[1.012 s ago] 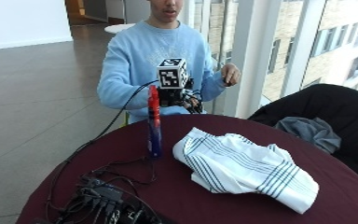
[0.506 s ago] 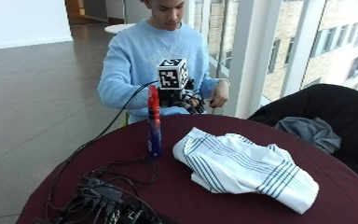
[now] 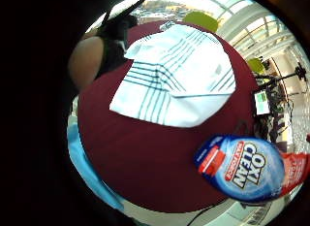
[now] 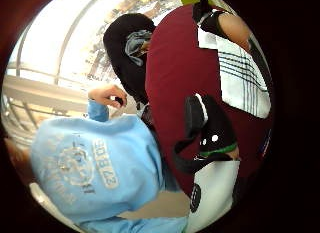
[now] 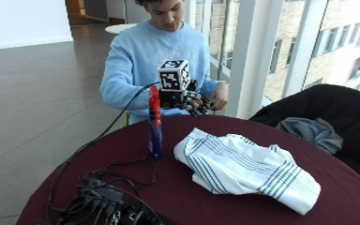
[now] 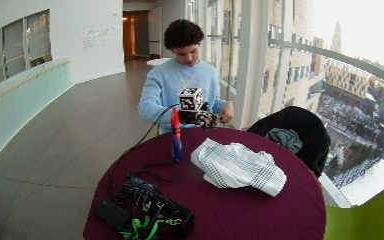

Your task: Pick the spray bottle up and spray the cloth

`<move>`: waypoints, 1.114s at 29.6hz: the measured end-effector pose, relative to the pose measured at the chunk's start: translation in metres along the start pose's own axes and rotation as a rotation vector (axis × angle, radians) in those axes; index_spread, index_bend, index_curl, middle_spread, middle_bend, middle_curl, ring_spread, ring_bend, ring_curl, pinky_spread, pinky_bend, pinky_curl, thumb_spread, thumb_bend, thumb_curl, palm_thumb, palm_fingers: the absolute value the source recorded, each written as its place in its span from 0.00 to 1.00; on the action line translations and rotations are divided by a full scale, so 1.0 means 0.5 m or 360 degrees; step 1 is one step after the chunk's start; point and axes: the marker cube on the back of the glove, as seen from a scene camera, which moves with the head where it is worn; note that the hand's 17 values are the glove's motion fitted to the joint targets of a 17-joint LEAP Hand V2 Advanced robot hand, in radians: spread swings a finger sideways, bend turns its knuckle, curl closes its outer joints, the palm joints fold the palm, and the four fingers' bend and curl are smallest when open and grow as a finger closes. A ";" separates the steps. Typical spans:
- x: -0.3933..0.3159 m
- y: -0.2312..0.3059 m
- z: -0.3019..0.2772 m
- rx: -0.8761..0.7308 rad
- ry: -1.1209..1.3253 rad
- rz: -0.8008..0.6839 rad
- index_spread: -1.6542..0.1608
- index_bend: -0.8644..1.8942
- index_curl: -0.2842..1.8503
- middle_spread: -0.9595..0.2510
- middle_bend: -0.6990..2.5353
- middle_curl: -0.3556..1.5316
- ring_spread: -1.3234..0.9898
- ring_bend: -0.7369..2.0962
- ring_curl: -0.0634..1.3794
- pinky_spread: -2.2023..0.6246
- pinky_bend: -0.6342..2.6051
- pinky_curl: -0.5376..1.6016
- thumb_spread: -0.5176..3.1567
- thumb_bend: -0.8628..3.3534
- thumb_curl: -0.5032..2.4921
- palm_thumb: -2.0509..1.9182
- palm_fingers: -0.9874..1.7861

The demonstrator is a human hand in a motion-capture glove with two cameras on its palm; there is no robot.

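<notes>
A tangle of cables (image 5: 108, 201) lay on the maroon round table (image 5: 168, 192) at its near edge, and a black chair (image 5: 336, 112) with a grey garment (image 5: 311, 131) stood beside it. The spray bottle (image 5: 155, 123) stood upright on the table, just beside the striped cloth (image 5: 242, 164). The gloved right hand (image 5: 189, 99) hovered above the table's far edge, near the bottle, touching nothing. Its fingers (image 5: 198, 105) were loosely curled and empty; the bare hand (image 5: 219, 95) was beside them.
</notes>
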 end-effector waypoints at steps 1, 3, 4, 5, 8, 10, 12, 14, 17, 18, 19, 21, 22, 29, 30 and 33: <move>0.000 -0.001 0.000 0.0001 -0.0001 0.0000 0.71 0.36 0.27 0.73 0.28 0.36 0.56 0.35 0.24 0.84 0.28 0.39 0.45 0.27 0.27 0.69 0.62; -0.002 -0.002 0.001 -0.0001 -0.0002 0.0002 0.70 0.36 0.27 0.73 0.28 0.36 0.56 0.34 0.24 0.84 0.28 0.39 0.46 0.26 0.27 0.69 0.61; -0.004 -0.002 0.001 -0.0002 -0.0003 0.0003 0.70 0.36 0.27 0.73 0.28 0.36 0.56 0.34 0.24 0.84 0.28 0.39 0.46 0.26 0.27 0.69 0.61; -0.005 -0.002 0.001 -0.0003 -0.0004 0.0003 0.70 0.36 0.27 0.73 0.28 0.36 0.56 0.34 0.24 0.84 0.28 0.39 0.46 0.26 0.27 0.69 0.61; -0.006 -0.001 0.001 -0.0001 -0.0004 0.0006 0.70 0.36 0.27 0.73 0.27 0.36 0.56 0.34 0.24 0.84 0.28 0.40 0.46 0.26 0.28 0.69 0.61; -0.006 0.002 0.000 0.0002 0.0000 0.0008 0.70 0.36 0.27 0.73 0.27 0.37 0.56 0.34 0.25 0.84 0.28 0.40 0.46 0.25 0.28 0.69 0.61; -0.007 0.007 -0.001 0.0002 0.0006 0.0011 0.70 0.37 0.27 0.73 0.27 0.37 0.56 0.34 0.25 0.84 0.28 0.40 0.46 0.25 0.28 0.69 0.61; -0.009 0.014 -0.001 0.0001 0.0011 0.0015 0.69 0.37 0.27 0.73 0.27 0.37 0.56 0.34 0.25 0.84 0.28 0.40 0.46 0.25 0.28 0.70 0.61; -0.010 0.027 -0.001 -0.0010 0.0023 0.0021 0.69 0.37 0.27 0.73 0.27 0.37 0.56 0.34 0.25 0.84 0.28 0.40 0.47 0.24 0.28 0.70 0.61; -0.009 0.032 -0.002 -0.0016 0.0027 0.0024 0.69 0.37 0.27 0.73 0.27 0.37 0.56 0.34 0.25 0.84 0.28 0.40 0.47 0.24 0.28 0.69 0.60; -0.008 0.038 -0.003 -0.0022 0.0031 0.0028 0.69 0.37 0.27 0.73 0.27 0.37 0.56 0.34 0.25 0.84 0.28 0.41 0.47 0.24 0.28 0.69 0.60; -0.006 0.052 -0.008 -0.0029 0.0036 0.0040 0.69 0.37 0.27 0.73 0.27 0.37 0.56 0.34 0.25 0.84 0.28 0.41 0.47 0.24 0.29 0.70 0.60; -0.004 0.059 -0.011 -0.0028 0.0037 0.0047 0.69 0.37 0.27 0.73 0.27 0.37 0.56 0.34 0.25 0.84 0.28 0.41 0.47 0.24 0.29 0.70 0.60; 0.006 0.121 -0.027 0.0024 0.0022 0.0123 0.69 0.37 0.27 0.73 0.27 0.37 0.56 0.34 0.26 0.84 0.28 0.41 0.47 0.23 0.29 0.70 0.60; 0.007 0.130 -0.028 0.0026 0.0023 0.0139 0.69 0.37 0.27 0.73 0.27 0.37 0.56 0.34 0.26 0.84 0.28 0.41 0.47 0.23 0.29 0.70 0.60; 0.014 0.162 -0.030 0.0032 0.0024 0.0189 0.69 0.37 0.27 0.73 0.27 0.38 0.56 0.34 0.26 0.84 0.28 0.41 0.47 0.22 0.29 0.70 0.60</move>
